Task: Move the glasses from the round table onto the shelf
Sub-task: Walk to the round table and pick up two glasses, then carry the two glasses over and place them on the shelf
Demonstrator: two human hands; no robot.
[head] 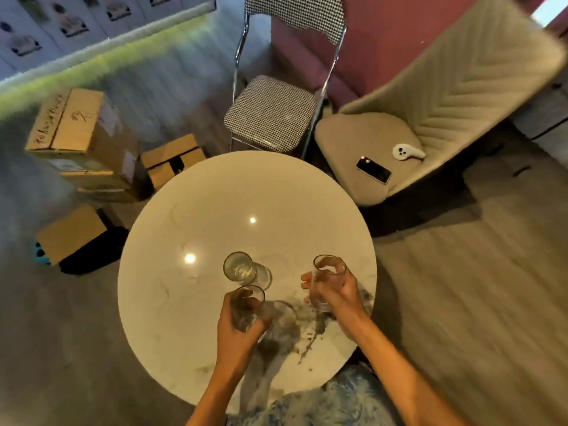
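On the near part of the round white marble table point(196, 302), a clear glass point(242, 269) stands by itself. My left hand point(236, 330) is wrapped around a second clear glass point(247, 305) just in front of it. To the right, my right hand point(341, 299) grips a third clear glass point(327, 278) from its side, over the table's right part. I cannot tell whether the held glasses touch the tabletop. No shelf is in view.
Behind the table stand a houndstooth folding chair point(270, 118) and a beige padded chair point(399, 133) with a phone point(373, 169) and a small white object point(407, 152) on its seat. Several cardboard boxes point(83, 139) sit on the floor at the left.
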